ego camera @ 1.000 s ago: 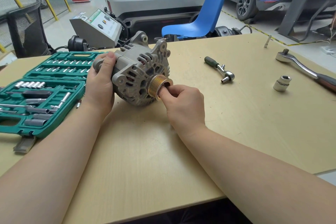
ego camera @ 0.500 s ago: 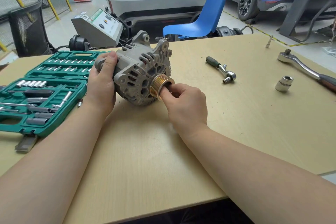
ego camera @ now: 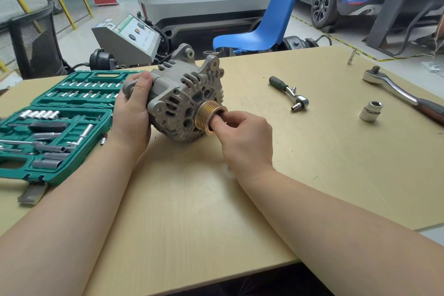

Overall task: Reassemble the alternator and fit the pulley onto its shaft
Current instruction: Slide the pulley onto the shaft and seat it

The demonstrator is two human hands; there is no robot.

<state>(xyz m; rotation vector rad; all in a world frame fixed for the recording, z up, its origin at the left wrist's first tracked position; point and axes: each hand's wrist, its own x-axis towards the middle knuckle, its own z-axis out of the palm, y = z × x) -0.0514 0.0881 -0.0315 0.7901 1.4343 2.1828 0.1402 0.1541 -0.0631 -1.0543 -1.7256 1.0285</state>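
R hand: fingers curled, thumb and fingertips reaching into the open face of the pulley; can't tell what they pinch inside. L hand: fingers wrapped round the rear of the alternator, thumb on top, gripping it. Alternator tilted on the table, pulley end facing the person, pulley sitting on the front of the housing. Housing: grey cast metal, matte, ribbed w/ vent slots, copper windings showing through, mounting ears up top. Pulley: brass-coloured, round, grooved. Table: pale wood laminate. Green plastic socket case at left; small ratchet, chrome socket and big ratchet at right.
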